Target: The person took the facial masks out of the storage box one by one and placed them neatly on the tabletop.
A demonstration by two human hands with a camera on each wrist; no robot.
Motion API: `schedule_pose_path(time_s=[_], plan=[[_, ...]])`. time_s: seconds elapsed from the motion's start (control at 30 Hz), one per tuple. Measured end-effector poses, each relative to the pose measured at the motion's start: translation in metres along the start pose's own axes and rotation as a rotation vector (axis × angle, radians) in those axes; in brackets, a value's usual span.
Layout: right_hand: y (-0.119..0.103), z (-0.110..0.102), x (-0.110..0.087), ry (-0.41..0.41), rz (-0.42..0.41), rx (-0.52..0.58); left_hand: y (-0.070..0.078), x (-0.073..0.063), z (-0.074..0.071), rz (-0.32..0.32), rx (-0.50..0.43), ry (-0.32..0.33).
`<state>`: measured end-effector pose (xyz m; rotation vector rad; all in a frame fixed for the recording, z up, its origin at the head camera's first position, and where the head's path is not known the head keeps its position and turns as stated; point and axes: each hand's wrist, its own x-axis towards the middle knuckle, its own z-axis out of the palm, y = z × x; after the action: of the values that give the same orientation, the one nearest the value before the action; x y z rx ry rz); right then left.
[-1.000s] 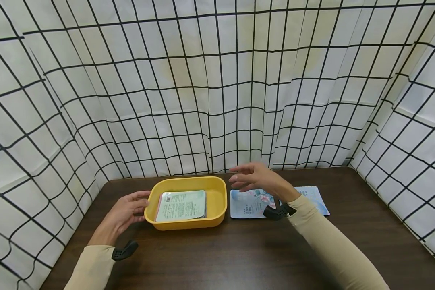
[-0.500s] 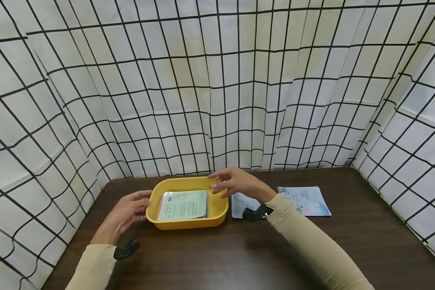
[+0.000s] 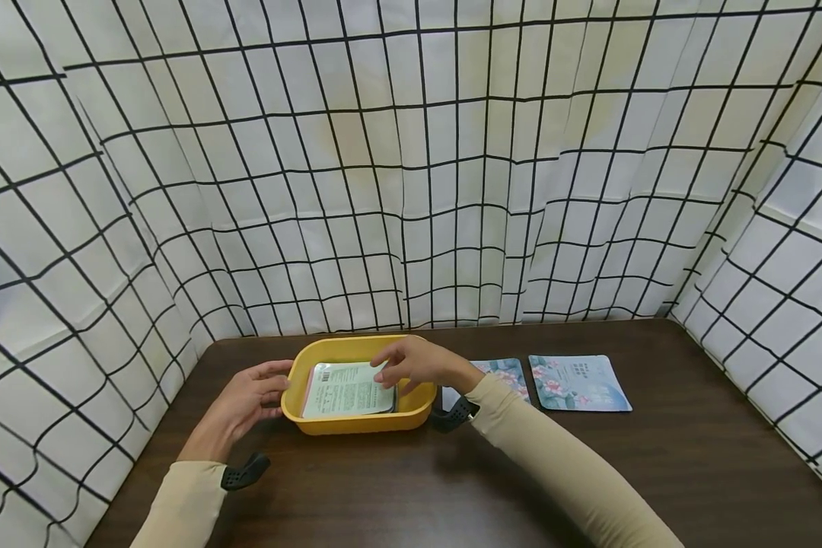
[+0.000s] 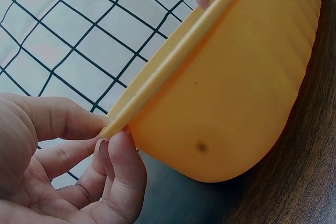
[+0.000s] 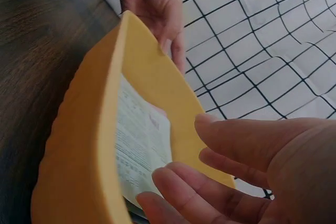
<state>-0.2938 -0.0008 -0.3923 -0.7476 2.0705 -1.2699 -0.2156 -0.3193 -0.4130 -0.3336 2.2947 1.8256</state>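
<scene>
My left hand (image 3: 248, 397) pinches the left rim of a yellow plastic basket (image 3: 363, 424). In the left wrist view the thumb and fingertips meet on that rim (image 4: 157, 80). A small stack of flat sachets (image 3: 342, 392) lies in the basket, the top one pale green with printed text and a barcode. Over the basket's right end hovers my right hand (image 3: 421, 364), its fingers loosely bent with nothing between them. The right wrist view has these fingers just above the printed sachet (image 5: 139, 140); whether they touch it I cannot tell.
To the right of the basket, two light-blue flower-printed sachets lie flat on the dark wooden table (image 3: 356, 487). The outer sachet (image 3: 581, 383) is fully visible; the nearer sachet (image 3: 510, 373) is partly behind my right forearm. White grid-patterned curtains (image 3: 411, 190) enclose the table's back and sides.
My right hand has moved left and slightly down, from above the blue sachets to over the basket. The left hand has kept its hold on the rim.
</scene>
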Motion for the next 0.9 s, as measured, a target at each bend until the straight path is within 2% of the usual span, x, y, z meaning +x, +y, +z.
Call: schedule_pose_path(time_s=[0.33,0.57,0.7,0.9], plan=[[0.001,0.016,0.009,-0.002,0.000,-0.089,0.000,-0.001,0.002,0.002,0.001,0.003],[0.002,0.019,0.010,0.024,-0.010,-0.011,0.001,0.000,0.003,-0.003,0.009,0.012],[0.003,0.022,0.010,0.090,-0.018,0.021,0.000,0.000,0.003,0.007,0.000,0.003],[0.007,0.030,0.013,0.252,-0.008,0.040,-0.001,0.000,0.003,0.017,-0.017,-0.002]])
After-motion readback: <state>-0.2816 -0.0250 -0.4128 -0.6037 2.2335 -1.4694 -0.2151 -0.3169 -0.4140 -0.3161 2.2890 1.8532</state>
